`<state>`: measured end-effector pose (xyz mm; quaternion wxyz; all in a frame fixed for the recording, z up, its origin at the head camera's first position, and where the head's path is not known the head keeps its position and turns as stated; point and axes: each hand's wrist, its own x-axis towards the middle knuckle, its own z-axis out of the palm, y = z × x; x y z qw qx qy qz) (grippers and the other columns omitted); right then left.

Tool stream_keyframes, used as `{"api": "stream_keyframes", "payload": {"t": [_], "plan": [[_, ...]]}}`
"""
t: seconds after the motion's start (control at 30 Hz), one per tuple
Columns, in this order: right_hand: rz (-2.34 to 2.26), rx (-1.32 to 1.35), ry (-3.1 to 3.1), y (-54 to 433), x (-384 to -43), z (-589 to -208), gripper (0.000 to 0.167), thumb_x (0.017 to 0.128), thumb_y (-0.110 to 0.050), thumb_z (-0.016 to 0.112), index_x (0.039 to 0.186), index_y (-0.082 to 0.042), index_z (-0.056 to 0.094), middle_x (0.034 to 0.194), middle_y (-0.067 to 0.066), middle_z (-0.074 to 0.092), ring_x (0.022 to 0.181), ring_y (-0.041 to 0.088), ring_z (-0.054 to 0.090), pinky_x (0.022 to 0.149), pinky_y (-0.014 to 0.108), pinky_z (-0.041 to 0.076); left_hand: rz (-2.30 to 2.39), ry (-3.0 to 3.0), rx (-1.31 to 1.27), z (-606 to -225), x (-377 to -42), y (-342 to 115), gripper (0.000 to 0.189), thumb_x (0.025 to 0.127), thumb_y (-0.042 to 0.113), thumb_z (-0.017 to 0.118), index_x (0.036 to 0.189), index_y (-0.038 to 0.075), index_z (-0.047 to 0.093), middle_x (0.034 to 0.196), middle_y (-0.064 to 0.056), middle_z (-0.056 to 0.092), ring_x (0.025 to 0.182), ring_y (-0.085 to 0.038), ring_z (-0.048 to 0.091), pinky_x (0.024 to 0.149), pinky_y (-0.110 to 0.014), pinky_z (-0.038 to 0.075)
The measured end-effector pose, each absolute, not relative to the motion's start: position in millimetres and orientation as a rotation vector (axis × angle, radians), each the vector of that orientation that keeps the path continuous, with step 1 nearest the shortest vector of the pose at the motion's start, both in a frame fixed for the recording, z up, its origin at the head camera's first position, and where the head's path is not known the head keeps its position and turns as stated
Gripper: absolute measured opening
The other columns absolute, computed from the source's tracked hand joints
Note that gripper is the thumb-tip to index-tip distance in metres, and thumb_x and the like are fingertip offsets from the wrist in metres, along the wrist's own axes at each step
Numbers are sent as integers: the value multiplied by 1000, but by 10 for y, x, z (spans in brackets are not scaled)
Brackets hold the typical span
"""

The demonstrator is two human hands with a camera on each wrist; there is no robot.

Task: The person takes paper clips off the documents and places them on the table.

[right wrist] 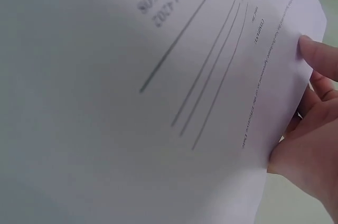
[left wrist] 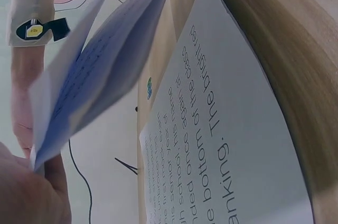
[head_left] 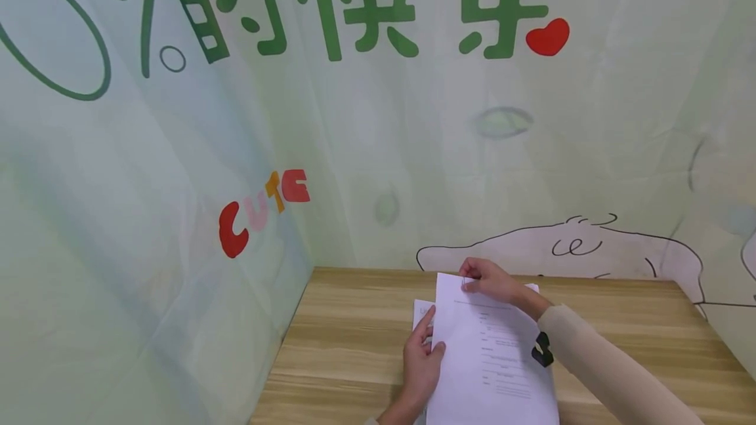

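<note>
Several printed paper sheets [head_left: 461,359] are held raised and tilted above the table. My left hand [head_left: 420,363] grips them by the left edge, the thumb on the front page. At the top edge, my right hand [head_left: 490,279] pinches the sheets near their left corner. A small thin outline, perhaps a paper clip, shows by its fingertips, too small to be sure. The left wrist view shows the sheets [left wrist: 113,71] fanned slightly apart. Beneath them a page with large print [left wrist: 232,108] lies on the table. Printed lines fill part of the front page [right wrist: 158,171] in the right wrist view.
The wooden table [head_left: 342,333] runs back to a pale green printed cloth [head_left: 366,136], which also hangs along the left side. A dark wrist device [head_left: 542,349] sits on the right sleeve, close to the sheets' right edge.
</note>
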<state>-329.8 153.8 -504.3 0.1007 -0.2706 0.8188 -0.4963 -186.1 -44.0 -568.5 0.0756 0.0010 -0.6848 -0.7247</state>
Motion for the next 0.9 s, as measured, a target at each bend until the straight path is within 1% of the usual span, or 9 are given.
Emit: {"api": "stream_keyframes", "payload": {"t": [0.13, 0.33, 0.47, 0.57, 0.63, 0.77, 0.83, 0.9], "plan": [[-1502, -793, 2461, 1542, -3292, -5035, 15, 97, 5, 63, 111, 8, 57, 94, 12, 62, 87, 20, 54, 73, 22, 45, -2173, -2056, 6, -5681, -1857, -432, 72, 87, -22, 60, 151, 10, 59, 114, -15, 68, 78, -14, 69, 67, -23, 59], [-1516, -765, 2476, 1558, -3305, -5031, 17, 96, 6, 62, 112, 8, 57, 95, 10, 61, 88, 20, 53, 76, 22, 46, -2170, -2059, 16, -5668, -1842, -413, 71, 88, -21, 61, 152, 10, 58, 113, -14, 67, 80, -15, 69, 68, -25, 60], [-1510, -721, 2487, 1576, -3290, -4993, 16, 97, 5, 61, 112, 7, 57, 95, 12, 63, 88, 20, 56, 76, 24, 46, -2175, -2044, 11, -5658, -1834, -398, 71, 87, -21, 61, 150, 10, 60, 112, -15, 67, 78, -15, 68, 68, -24, 60], [-1488, -680, 2533, 1608, -3292, -4960, 14, 98, 4, 59, 112, 4, 58, 98, 16, 64, 90, 21, 56, 79, 27, 46, -2179, -2026, -4, -5663, -1831, -390, 70, 86, -22, 61, 150, 8, 60, 111, -17, 67, 77, -15, 69, 67, -24, 60], [-1466, -666, 2569, 1646, -3304, -4954, 15, 98, 4, 58, 113, 3, 59, 99, 16, 65, 89, 20, 57, 80, 29, 46, -2179, -2024, -5, -5668, -1830, -388, 71, 85, -22, 60, 149, 7, 60, 111, -17, 67, 77, -15, 69, 67, -24, 60], [-1461, -631, 2595, 1733, -3321, -4957, 18, 98, 3, 60, 115, 3, 60, 89, 10, 66, 82, 19, 58, 74, 27, 46, -2165, -2036, 9, -5673, -1825, -390, 71, 85, -22, 60, 149, 7, 61, 110, -16, 67, 75, -12, 68, 66, -24, 59], [-1476, -624, 2582, 1775, -3320, -4961, 19, 97, 2, 61, 116, 3, 58, 83, 7, 65, 76, 18, 58, 69, 25, 46, -2155, -2042, 15, -5676, -1823, -393, 71, 85, -22, 60, 149, 8, 61, 110, -15, 67, 74, -11, 66, 66, -24, 59], [-1491, -619, 2562, 1810, -3319, -4961, 20, 97, 1, 61, 117, 2, 57, 80, 5, 65, 74, 17, 59, 67, 25, 46, -2146, -2049, 22, -5678, -1819, -399, 71, 85, -23, 60, 149, 8, 61, 110, -15, 67, 74, -11, 66, 66, -24, 58]]}}
